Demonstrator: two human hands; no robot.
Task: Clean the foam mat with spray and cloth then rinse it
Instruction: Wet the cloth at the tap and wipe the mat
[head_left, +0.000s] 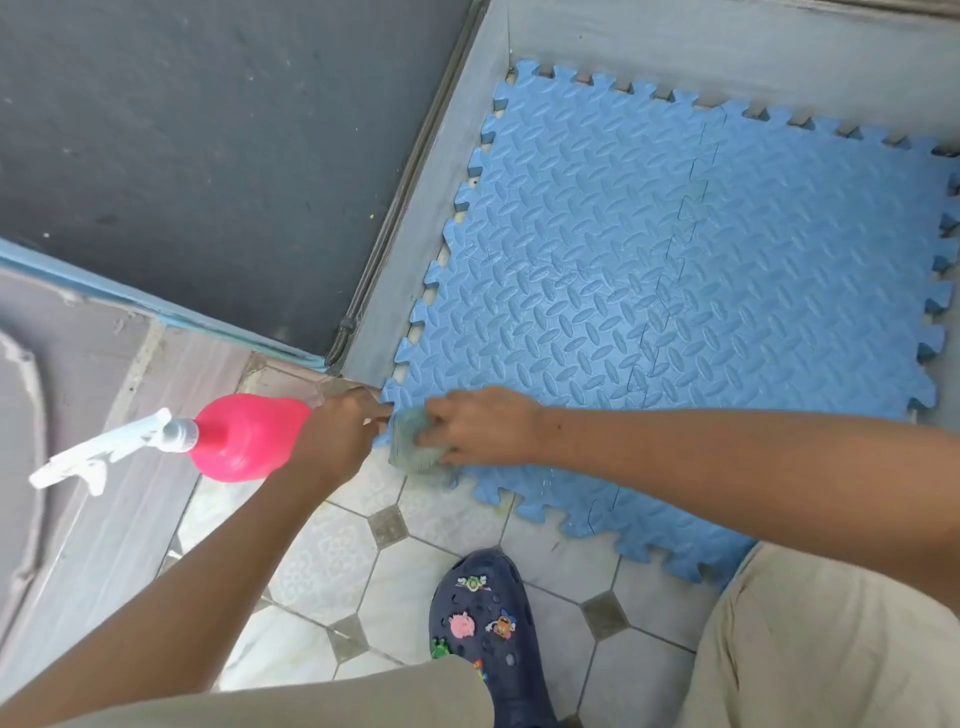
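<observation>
On tiled floor (332, 561), textured blue foam mat (675, 270)

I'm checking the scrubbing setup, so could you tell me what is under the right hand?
The right hand presses a greenish cloth on the blue foam mat's near corner. The left hand holds that corner. The cloth's middle and the mat beneath are covered.

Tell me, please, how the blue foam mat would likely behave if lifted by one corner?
The foam mat would probably sag and bend. The seam where its pieces interlock might pull apart. It likely weighs little for its area, given the foam.
</observation>
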